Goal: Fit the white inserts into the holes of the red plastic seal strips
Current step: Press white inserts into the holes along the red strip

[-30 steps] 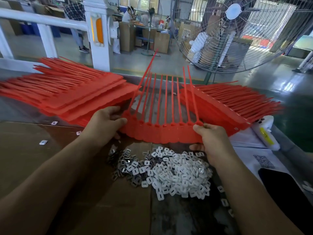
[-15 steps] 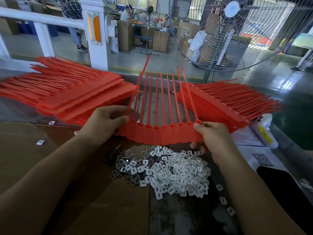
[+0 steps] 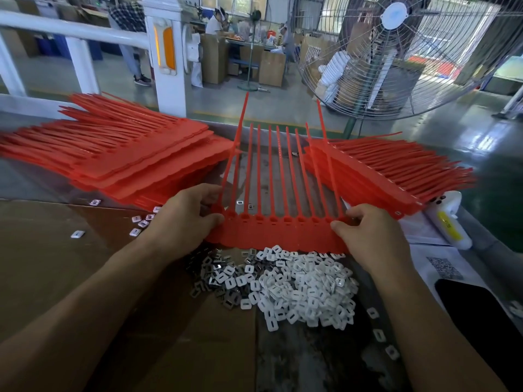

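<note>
Both hands (image 3: 181, 222) (image 3: 370, 236) pinch seal strip sheet (image 3: 277, 233) ends; tails point away.

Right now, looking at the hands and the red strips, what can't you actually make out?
- Head view: holes in the held red strip sheet are too small to tell empty from filled.
- Left hand and right hand: fingers under the sheet are hidden by it.
- Black object: cut off by the right edge.
- White inserts: the pile's lower layers are buried.
</note>
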### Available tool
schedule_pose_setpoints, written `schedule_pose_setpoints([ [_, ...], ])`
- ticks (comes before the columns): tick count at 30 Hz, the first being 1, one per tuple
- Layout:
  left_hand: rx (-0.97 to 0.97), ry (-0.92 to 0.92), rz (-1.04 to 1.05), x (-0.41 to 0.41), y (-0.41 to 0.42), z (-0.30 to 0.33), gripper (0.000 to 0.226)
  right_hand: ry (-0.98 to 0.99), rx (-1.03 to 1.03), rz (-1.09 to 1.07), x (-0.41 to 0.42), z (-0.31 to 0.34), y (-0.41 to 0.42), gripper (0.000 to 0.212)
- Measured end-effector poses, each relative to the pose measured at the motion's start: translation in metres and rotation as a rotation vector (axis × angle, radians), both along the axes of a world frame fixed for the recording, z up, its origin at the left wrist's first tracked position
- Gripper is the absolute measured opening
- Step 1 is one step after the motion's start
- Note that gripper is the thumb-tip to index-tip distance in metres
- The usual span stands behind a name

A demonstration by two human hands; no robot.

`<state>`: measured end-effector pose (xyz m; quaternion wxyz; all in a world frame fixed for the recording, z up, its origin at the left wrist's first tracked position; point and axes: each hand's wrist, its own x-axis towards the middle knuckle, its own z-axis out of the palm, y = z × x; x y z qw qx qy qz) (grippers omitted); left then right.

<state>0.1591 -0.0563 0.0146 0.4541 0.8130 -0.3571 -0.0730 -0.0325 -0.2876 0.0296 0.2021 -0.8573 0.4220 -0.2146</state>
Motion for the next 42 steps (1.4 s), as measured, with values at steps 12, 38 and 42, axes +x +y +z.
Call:
schedule_pose_setpoints([
  [12, 0.062, -0.006, -0.019, -0.002, 0.0, 0.001, 0.051, 0.067, -0.138, 0.895, 0.024, 0.001, 0.068, 0.025],
  [38, 0.095, 0.017, -0.064, -0.007, -0.001, 0.002, 0.06, 0.154, -0.149, 0.881, 0.022, -0.002, 0.074, 0.007],
  [42, 0.07, 0.018, -0.083, -0.006, 0.0, 0.001, 0.049, 0.133, -0.103, 0.863, 0.023, -0.002, 0.074, 0.008],
])
